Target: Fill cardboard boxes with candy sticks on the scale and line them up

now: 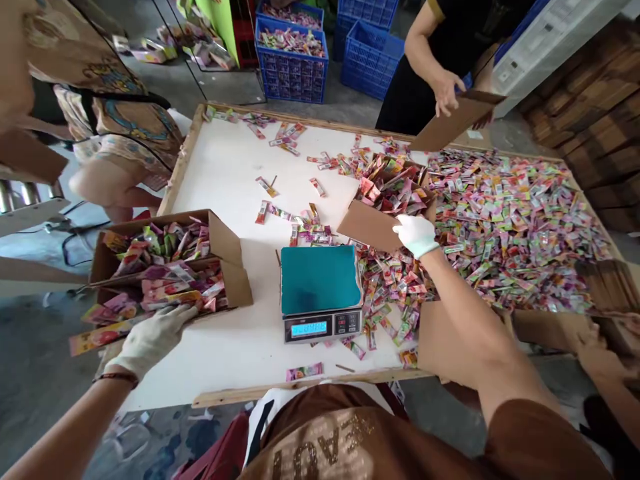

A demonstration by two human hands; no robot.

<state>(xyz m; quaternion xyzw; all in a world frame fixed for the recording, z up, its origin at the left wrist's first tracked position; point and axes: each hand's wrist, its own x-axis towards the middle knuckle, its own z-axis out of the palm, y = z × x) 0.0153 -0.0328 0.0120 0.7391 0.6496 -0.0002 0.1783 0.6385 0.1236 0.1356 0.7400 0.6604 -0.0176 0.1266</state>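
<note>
White fabric gloves cover both your hands. Your left hand [155,337] lies fingers-forward over the near edge of the left carton [225,240], touching sachets; whether it grasps any cannot be told. Your right hand [417,233] rests where the near flap [367,225] joins the right carton; whether it pinches the cardboard cannot be told either.

Beside your left knuckles, a long yellow-orange sachet [103,335] juts past the carton. It could slide off if that hand drags or lifts, since nothing visible supports its outer end. At your right hand's 11 o'clock, sachets heap up to the rim; a pull on the flap alone might bend it and spill them. That flap also lies near the digital scale [320,280], at your right hand's 8 o'clock, so a swing that way could knock its platform.

The jutting sachet's long axis slants from between 2 and 3 to between 8 and 9 o'clock, its free end toward the latter. The right flap points toward 8.

Farther out, loose sachets [515,220] spread at your right hand's 3 o'clock; at 1, a co-worker's hand [447,93] holds another piece of cardboard [453,123].
</note>
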